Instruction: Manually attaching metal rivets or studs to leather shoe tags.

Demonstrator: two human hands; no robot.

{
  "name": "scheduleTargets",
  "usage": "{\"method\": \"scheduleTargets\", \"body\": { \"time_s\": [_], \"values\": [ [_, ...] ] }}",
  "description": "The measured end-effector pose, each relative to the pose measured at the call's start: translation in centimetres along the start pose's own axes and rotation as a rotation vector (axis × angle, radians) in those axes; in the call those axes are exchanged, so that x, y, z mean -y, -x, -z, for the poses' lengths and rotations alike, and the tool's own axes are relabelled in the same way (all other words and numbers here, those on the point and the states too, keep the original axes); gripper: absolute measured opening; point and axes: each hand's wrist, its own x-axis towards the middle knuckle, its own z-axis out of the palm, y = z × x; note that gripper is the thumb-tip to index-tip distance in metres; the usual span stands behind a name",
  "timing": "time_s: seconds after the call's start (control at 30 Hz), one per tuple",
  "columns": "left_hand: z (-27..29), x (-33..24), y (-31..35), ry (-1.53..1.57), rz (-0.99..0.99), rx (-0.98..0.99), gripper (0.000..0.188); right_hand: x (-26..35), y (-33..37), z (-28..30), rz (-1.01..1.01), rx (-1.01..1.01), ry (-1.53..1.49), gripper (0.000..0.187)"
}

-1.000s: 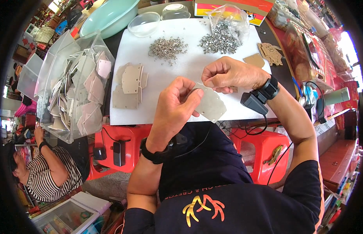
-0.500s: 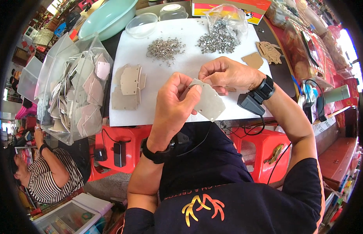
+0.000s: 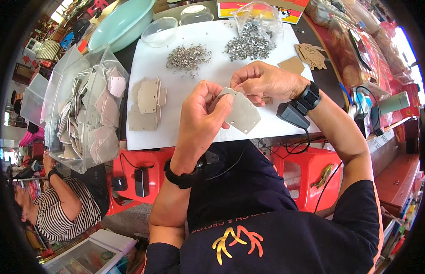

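Note:
My left hand pinches a thin grey plate between thumb and fingers, over the front of the white sheet. The plate has an angled outline and small holes along its edges. At its upper edge is my right hand, with thumb and fingertips pinched together. Whatever they hold is too small or hidden to make out. A stack of similar grey plates lies left of my left hand. Beyond my hands lie a pile of small metal pieces and a second pile of shiny metal parts, partly under a clear plastic bag.
A clear bin full of plates stands at the left. Behind it is a pale green basin. Brown pieces lie at the right of the white sheet. Red stools stand below the table; another person sits at the lower left.
The view has shifted slightly. My hands stay together at the plate's upper edge, and the plate is turned a little in my left hand.

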Motion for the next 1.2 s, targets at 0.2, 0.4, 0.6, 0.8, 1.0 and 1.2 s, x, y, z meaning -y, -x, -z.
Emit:
{"method": "scheduleTargets", "body": {
  "time_s": [0.2, 0.4, 0.6, 0.8, 1.0, 1.2],
  "values": [
    [-0.2, 0.2, 0.1, 0.007, -0.024, -0.002, 0.014, 0.4, 0.3, -0.1, 0.025, -0.003, 0.069, 0.015],
    [-0.3, 0.9, 0.0, -0.072, -0.074, -0.047, 0.013, 0.5, 0.4, -0.7, 0.037, -0.086, 0.129, 0.015],
    [-0.4, 1.1, 0.1, -0.161, -0.102, -0.054, 0.012, 0.0, 0.4, -0.6, 0.003, -0.095, 0.069, 0.015],
    [-0.7, 1.4, 0.0, 0.080, -0.104, -0.015, 0.010, -0.1, 0.2, -0.2, 0.102, -0.025, 0.107, 0.016],
    [-0.4, 1.6, -0.1, 0.074, -0.136, 0.019, 0.015, 0.5, 0.6, -0.4, 0.083, 0.000, 0.140, 0.016],
    [-0.8, 2.0, -0.3, 0.099, -0.167, 0.015, 0.017, -0.3, 0.5, -0.1, 0.051, -0.022, -0.029, 0.017]
  ]
}}
